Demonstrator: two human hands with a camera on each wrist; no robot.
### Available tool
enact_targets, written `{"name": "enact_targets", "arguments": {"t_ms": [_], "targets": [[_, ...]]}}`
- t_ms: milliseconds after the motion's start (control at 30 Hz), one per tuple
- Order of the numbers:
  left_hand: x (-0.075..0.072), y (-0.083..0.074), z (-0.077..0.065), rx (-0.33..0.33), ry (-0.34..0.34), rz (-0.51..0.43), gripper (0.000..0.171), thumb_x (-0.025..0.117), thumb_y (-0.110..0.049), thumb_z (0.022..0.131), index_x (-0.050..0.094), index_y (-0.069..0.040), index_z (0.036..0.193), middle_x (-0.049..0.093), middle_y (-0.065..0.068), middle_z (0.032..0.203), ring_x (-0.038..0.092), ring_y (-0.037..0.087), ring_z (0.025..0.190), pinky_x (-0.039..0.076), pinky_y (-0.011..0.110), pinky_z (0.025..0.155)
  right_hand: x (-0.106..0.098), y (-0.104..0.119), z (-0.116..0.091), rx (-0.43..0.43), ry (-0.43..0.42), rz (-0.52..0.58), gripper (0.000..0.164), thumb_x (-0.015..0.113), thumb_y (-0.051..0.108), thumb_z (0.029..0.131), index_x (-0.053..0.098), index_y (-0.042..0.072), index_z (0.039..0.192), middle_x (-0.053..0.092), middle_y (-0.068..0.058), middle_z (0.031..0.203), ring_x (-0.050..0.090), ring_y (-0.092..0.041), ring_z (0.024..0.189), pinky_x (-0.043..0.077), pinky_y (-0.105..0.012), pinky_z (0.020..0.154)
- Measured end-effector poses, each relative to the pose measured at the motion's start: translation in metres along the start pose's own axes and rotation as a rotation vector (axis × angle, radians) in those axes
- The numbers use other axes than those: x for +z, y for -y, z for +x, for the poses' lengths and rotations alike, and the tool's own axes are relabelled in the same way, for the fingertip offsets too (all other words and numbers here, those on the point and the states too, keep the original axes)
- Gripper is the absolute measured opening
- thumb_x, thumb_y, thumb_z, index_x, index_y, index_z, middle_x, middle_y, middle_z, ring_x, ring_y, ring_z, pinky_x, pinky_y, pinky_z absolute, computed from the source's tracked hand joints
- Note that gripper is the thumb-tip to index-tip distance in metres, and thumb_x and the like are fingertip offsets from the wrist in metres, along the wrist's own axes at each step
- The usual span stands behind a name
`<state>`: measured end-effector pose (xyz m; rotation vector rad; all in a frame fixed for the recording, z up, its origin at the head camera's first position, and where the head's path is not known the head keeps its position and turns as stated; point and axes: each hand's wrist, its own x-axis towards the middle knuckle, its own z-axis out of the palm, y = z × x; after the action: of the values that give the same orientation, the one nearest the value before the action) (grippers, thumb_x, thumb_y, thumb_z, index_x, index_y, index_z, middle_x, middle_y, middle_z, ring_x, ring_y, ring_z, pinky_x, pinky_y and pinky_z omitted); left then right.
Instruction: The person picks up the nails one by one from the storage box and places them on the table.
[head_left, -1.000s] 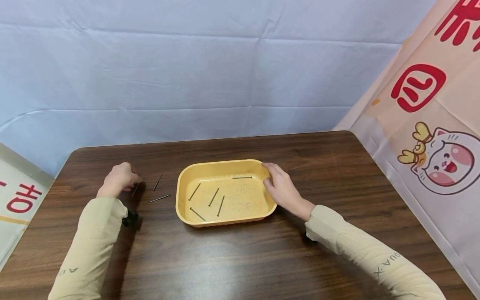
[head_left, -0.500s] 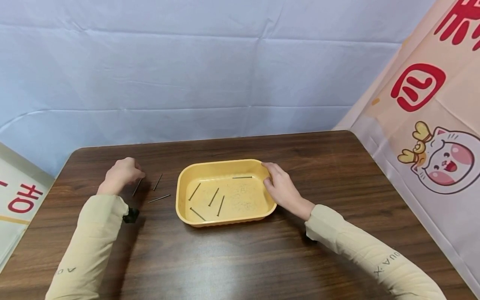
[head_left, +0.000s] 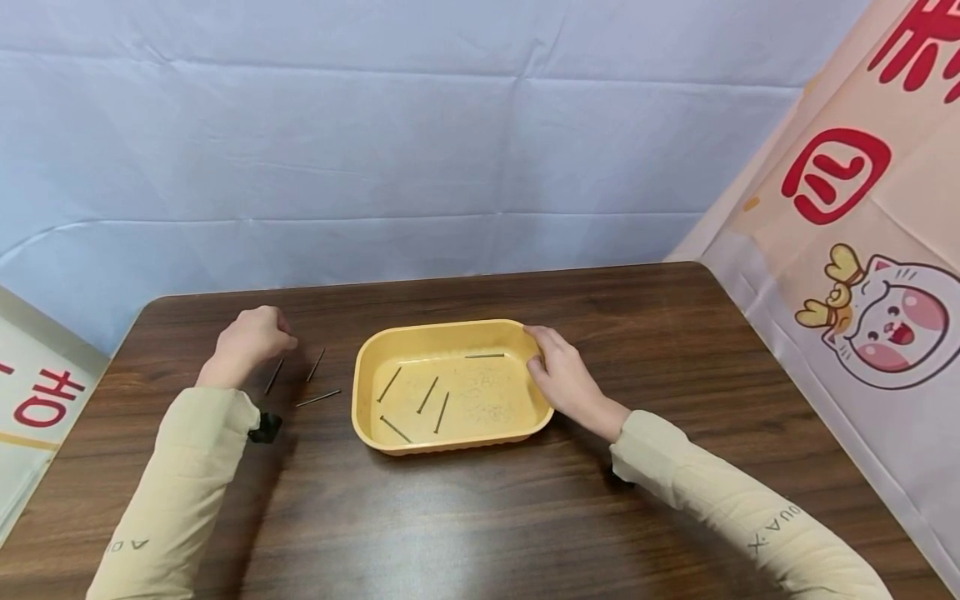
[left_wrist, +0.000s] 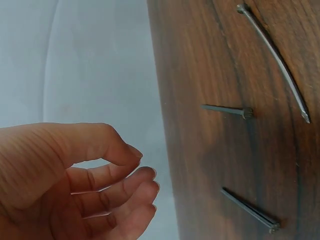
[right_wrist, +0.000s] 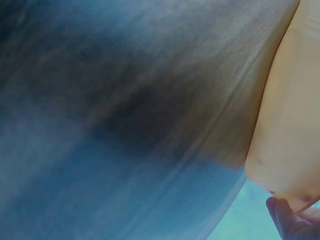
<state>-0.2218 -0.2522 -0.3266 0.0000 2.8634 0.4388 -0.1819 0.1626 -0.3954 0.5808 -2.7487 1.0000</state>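
My left hand [head_left: 251, 342] hovers over the table's left side with its fingers loosely curled; the left wrist view shows nothing between thumb and fingertips [left_wrist: 145, 175]. Below it lies a nail [head_left: 274, 377]. Two more nails, one upper [head_left: 316, 365] and one lower [head_left: 318, 397], lie between that hand and the yellow plastic tray [head_left: 450, 447]. One nail [left_wrist: 277, 60] looks bent up close. Several nails [head_left: 427, 394] are scattered inside the tray. My right hand [head_left: 570, 382] grips the tray's right rim, thumb inside. In the right wrist view, fingertips [right_wrist: 285, 215] touch the tray's corner [right_wrist: 285, 125].
The dark wood table [head_left: 420, 525] has rounded far corners. Behind it hangs a pale cloth backdrop [head_left: 360, 150]. A printed banner [head_left: 847, 242] with red characters and a cartoon stands at the right, and a white panel [head_left: 45, 392] at the left.
My left hand has moved up and slightly right, away from the leftmost nail, which now shows fully and stays on the table. My right hand and the tray have not moved.
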Motion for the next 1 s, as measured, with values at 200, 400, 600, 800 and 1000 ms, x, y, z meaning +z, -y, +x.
{"name": "enact_targets", "arguments": {"t_ms": [200,400,600,800,1000], "targets": [[-0.002,-0.007,-0.003,0.024,-0.030,0.012,0.029,0.059,-0.022,0.078,0.059,0.000,0.097,0.060,0.022,0.098,0.057,0.037,0.085,0.044,0.047,0.062,0.000,0.001,0.000,0.003,-0.007,-0.009,0.042,0.047,-0.001,0.086,0.046,-0.002,0.128,0.050,-0.017,0.124,0.054,-0.026,0.100,0.047,-0.037,0.076],[-0.004,-0.016,-0.006,0.047,-0.050,0.021,0.027,0.058,-0.021,0.079,0.059,0.000,0.096,0.060,0.021,0.097,0.058,0.036,0.081,0.044,0.046,0.061,0.001,0.001,0.001,-0.005,-0.022,-0.015,0.042,0.047,-0.002,0.084,0.047,-0.002,0.127,0.051,-0.017,0.122,0.053,-0.026,0.105,0.046,-0.038,0.080],[-0.007,-0.025,-0.008,0.065,-0.068,0.033,0.024,0.058,-0.019,0.079,0.059,0.000,0.095,0.060,0.019,0.094,0.058,0.031,0.075,0.044,0.045,0.060,0.001,0.000,0.001,-0.003,-0.020,-0.014,0.042,0.047,-0.002,0.084,0.047,-0.002,0.127,0.051,-0.017,0.123,0.053,-0.026,0.106,0.047,-0.038,0.080],[-0.010,-0.035,-0.011,0.084,-0.102,0.038,0.022,0.059,-0.019,0.081,0.058,-0.001,0.094,0.061,0.019,0.091,0.058,0.031,0.074,0.044,0.046,0.059,0.001,0.000,0.001,-0.006,-0.019,-0.009,0.043,0.047,-0.002,0.084,0.047,-0.002,0.127,0.050,-0.017,0.123,0.053,-0.027,0.105,0.047,-0.038,0.080],[-0.012,-0.043,-0.013,0.110,-0.148,0.040,0.018,0.058,-0.019,0.081,0.057,-0.004,0.091,0.061,0.017,0.087,0.058,0.032,0.072,0.043,0.045,0.057,0.001,0.000,0.001,-0.009,-0.018,-0.007,0.043,0.047,-0.002,0.084,0.046,-0.003,0.127,0.050,-0.017,0.123,0.053,-0.027,0.106,0.047,-0.038,0.079]]}}
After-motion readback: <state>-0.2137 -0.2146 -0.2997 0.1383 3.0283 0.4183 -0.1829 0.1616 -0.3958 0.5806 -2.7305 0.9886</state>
